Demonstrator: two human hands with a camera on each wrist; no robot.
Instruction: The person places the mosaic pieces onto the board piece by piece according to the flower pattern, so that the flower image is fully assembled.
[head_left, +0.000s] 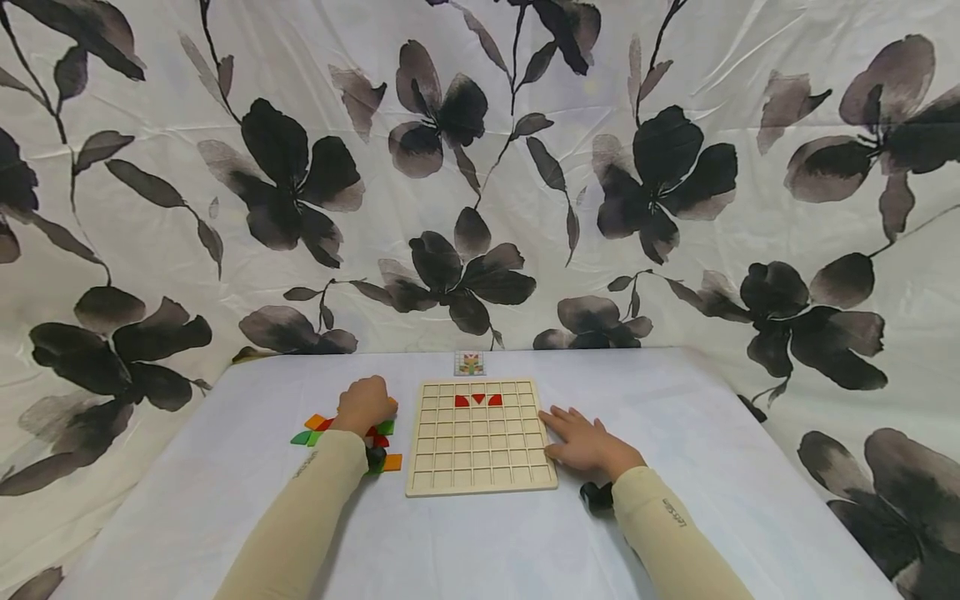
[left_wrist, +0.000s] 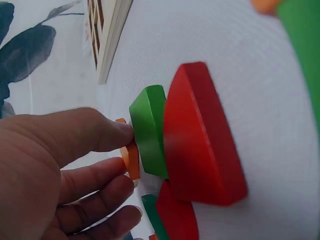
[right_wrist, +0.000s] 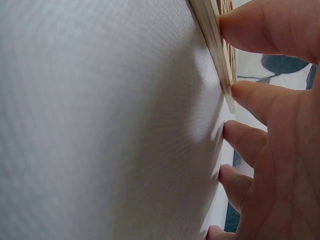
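Note:
My left hand [head_left: 365,403] is among coloured flat blocks left of a pale wooden grid board [head_left: 482,467]. In the left wrist view its thumb and index finger meet a thin orange block [left_wrist: 131,159]; whether they pinch it is unclear. Just beside stand a green block [left_wrist: 148,132] and a larger red block [left_wrist: 202,140], tilted in that view. My right hand [head_left: 588,442] lies with fingers spread at the board's right edge. Its thumb and index fingertip touch that edge [right_wrist: 214,45], while the other fingertips rest on the tablecloth. Three red pieces [head_left: 478,400] sit in the grid's upper rows.
A small pattern card [head_left: 470,363] lies behind the board. More blocks lie left of the board, including an orange square [head_left: 392,462] and a green leaf-shaped piece [head_left: 301,437]. White cloth [head_left: 480,550] covers the table, and a flower-printed curtain [head_left: 465,208] hangs behind.

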